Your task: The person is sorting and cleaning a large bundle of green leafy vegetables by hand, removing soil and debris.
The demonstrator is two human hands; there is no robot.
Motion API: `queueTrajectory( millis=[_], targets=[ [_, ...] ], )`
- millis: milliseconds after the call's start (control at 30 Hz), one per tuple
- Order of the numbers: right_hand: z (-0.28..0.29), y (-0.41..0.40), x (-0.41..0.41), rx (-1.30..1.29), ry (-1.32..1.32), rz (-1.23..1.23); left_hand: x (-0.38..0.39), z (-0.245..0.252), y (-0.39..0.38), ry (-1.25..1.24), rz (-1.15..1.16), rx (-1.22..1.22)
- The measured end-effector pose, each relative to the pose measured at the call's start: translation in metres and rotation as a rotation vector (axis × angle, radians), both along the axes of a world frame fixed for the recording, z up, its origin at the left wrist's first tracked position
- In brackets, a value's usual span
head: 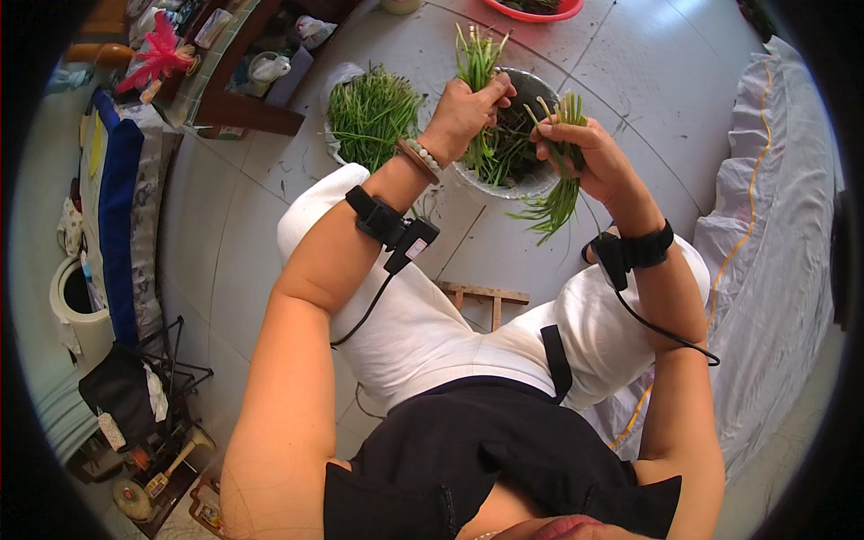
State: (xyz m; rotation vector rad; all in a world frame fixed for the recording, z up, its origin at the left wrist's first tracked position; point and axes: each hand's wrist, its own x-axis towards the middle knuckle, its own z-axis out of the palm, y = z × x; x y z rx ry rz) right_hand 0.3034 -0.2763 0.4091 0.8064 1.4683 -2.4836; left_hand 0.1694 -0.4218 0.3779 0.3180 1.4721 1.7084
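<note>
My left hand [466, 111] is closed around a bunch of chive-like greens [478, 57], their pale cut ends pointing away from me. Its leaves hang down over a silvery basin [533, 82] that holds loose, partly withered greens [503, 152]. Over the basin's right side, my right hand [597, 158] grips a second bunch of greens [557, 210]. Thumb and fingertips pinch near the stalk ends, and the long leaves droop below the palm. Left of the basin, a large heap of greens [371, 115] lies on a white plastic bag [333, 148].
A red basin [540, 13] with greens stands at the far side. Plant scraps lie on the tiled floor [233, 223]. A small wooden stool [486, 291] is between my legs. White fabric [769, 223] drapes along the right; a wooden cabinet [256, 118] stands at left.
</note>
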Motion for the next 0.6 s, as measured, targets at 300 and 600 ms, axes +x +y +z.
queueTrajectory(
  millis=[300,600],
  targets=[
    [-0.001,-0.002,0.001,0.120,0.017,0.031,0.013,0.003,0.001,0.251,-0.186,-0.008],
    [0.004,-0.007,-0.001,0.206,0.011,0.092,0.010,-0.008,0.004,0.054,0.100,-0.126]
  ],
)
